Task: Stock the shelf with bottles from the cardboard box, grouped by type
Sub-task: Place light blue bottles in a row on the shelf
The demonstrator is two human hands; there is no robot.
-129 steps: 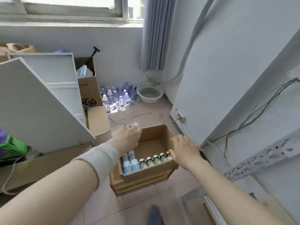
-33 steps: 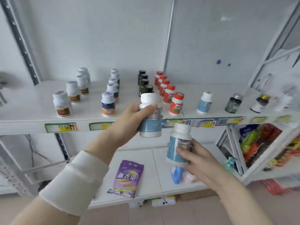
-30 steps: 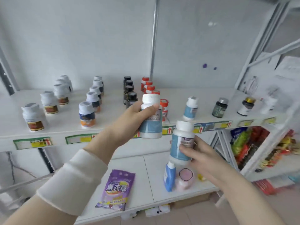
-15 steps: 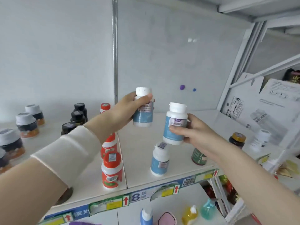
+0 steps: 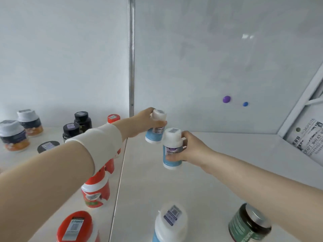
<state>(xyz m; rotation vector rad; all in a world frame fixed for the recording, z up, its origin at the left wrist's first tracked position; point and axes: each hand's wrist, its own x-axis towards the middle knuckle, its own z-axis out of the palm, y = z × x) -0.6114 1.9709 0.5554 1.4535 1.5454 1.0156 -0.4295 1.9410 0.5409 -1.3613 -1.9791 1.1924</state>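
My left hand (image 5: 146, 122) grips a white bottle with a blue label (image 5: 154, 132) near its cap, far back on the white shelf (image 5: 218, 165). Just in front of it, my right hand (image 5: 190, 148) holds a second bottle of the same kind (image 5: 172, 151), low over the shelf. A third such bottle (image 5: 170, 224) stands at the shelf's front edge. The cardboard box is out of view.
Red-capped bottles (image 5: 95, 193) run in a row left of the shelf seam, partly hidden by my left arm. Black bottles (image 5: 76, 124) and white-capped ones (image 5: 13, 135) stand further left. A dark green jar (image 5: 250, 224) sits front right. Printed packaging (image 5: 307, 138) leans at the right.
Both hands have carried their blue-labelled bottles forward and down toward the back of the shelf. The view has closed in on the shelf.
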